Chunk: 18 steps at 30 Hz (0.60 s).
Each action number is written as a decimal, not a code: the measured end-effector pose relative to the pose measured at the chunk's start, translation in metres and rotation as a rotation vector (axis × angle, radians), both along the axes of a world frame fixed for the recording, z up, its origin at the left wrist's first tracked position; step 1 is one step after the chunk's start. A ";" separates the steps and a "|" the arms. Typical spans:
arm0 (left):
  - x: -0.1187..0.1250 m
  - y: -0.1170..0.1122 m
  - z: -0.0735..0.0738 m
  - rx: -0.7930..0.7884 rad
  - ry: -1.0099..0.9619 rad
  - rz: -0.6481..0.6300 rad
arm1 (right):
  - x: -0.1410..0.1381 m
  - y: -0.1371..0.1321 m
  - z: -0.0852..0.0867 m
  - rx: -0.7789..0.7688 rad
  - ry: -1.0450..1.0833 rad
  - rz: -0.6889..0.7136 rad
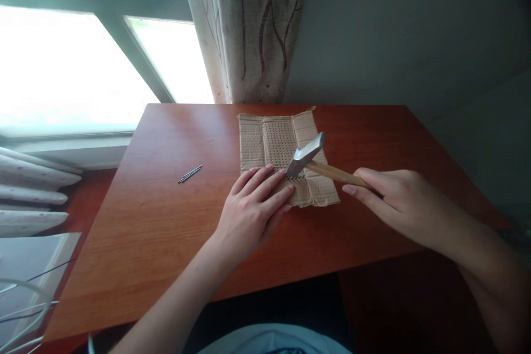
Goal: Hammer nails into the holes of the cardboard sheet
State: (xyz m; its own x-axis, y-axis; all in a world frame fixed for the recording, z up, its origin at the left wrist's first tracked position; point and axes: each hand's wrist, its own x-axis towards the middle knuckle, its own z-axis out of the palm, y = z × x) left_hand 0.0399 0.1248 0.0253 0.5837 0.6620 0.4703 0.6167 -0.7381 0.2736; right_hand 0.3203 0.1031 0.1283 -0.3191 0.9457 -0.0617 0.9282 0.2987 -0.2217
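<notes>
A hammer point(307, 154) with a metal head and wooden handle is gripped near the handle's end by my right hand point(384, 193). Its head is just over the lower middle of a creased cardboard piece point(251, 141), beside my left fingertips; whether it touches the cardboard I cannot tell. Rows of small holes cover the cardboard's central panel. My left hand point(253, 204) rests palm down on the cardboard's lower left part, fingers stretched out and hiding that corner. Several thin metal nails point(190, 174) lie bunched on the table, left of my left hand.
The brown wooden table point(157, 243) has its near edge close to my body. A patterned curtain point(265, 27) hangs behind its far edge, with a bright window point(70, 66) to the left and a grey wall point(406, 33) to the right. White wire loops point(29, 298) stand at lower left.
</notes>
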 end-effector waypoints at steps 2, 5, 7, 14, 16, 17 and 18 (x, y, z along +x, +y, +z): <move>0.000 0.000 0.000 -0.006 0.002 0.000 | 0.000 0.001 -0.001 0.000 0.007 -0.009; 0.000 0.000 0.000 -0.011 0.002 0.000 | 0.000 0.001 0.001 0.013 0.027 -0.028; -0.001 -0.001 0.000 -0.012 0.002 -0.002 | 0.000 0.002 0.001 0.003 0.014 -0.027; 0.000 0.000 0.000 -0.004 -0.007 -0.002 | -0.001 0.002 -0.001 -0.034 -0.014 -0.022; 0.000 0.000 0.000 0.000 -0.007 -0.002 | -0.001 0.003 -0.001 -0.027 -0.014 -0.030; 0.000 0.000 0.000 0.001 -0.008 -0.001 | -0.001 0.003 -0.002 -0.028 -0.020 -0.030; 0.000 0.001 0.000 0.002 -0.010 -0.001 | -0.001 0.003 -0.003 -0.030 -0.029 -0.027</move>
State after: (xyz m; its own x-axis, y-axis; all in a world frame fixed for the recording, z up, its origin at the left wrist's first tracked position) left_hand 0.0398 0.1253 0.0254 0.5797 0.6606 0.4770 0.6133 -0.7392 0.2784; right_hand 0.3196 0.1058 0.1252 -0.2909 0.9516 -0.0993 0.9422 0.2668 -0.2029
